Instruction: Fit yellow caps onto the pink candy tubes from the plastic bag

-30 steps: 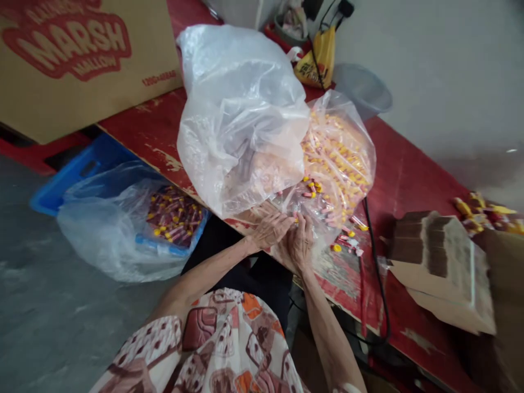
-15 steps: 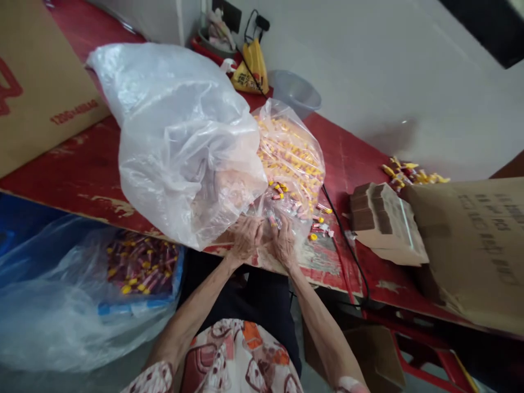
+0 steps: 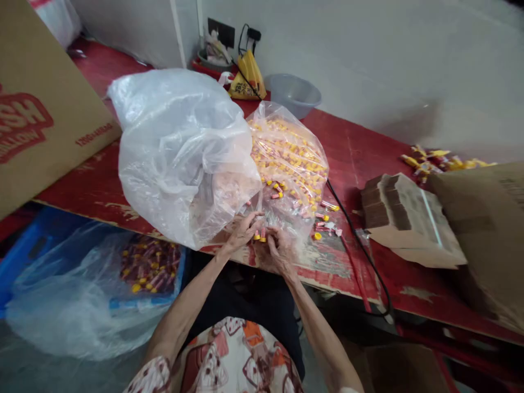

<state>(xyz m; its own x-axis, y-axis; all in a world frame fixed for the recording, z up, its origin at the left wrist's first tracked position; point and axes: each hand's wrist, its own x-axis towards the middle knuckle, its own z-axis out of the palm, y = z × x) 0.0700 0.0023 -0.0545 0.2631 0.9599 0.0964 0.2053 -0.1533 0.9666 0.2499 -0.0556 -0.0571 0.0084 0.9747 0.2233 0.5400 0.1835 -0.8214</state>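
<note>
Two small clear tubes with yellow caps and pinkish contents (image 3: 260, 235) are upright between my hands at the table's front edge, caps down. My left hand (image 3: 242, 231) has its fingers closed on them from the left. From the right, the curled fingers of my right hand (image 3: 282, 250) press against them; some fingertips are hidden. Just beyond lies a clear plastic bag (image 3: 292, 144) full of similar capped tubes, a few loose at its mouth. A large cloudy plastic bag (image 3: 180, 147), with pale pinkish contents near its front, stands to the left.
Loose tubes (image 3: 322, 217) lie right of the bag, beside a black cable (image 3: 347, 218). Stacked cardboard pieces (image 3: 409, 218) and a carton (image 3: 483, 234) stand right. Below left is a blue crate (image 3: 139, 303) of tubes. A grey basin (image 3: 295, 93) sits by the wall.
The tubes now show between my fingertips, where my hands were bent over the bag's mouth before. My hands have come slightly towards me, and the view has shifted.
</note>
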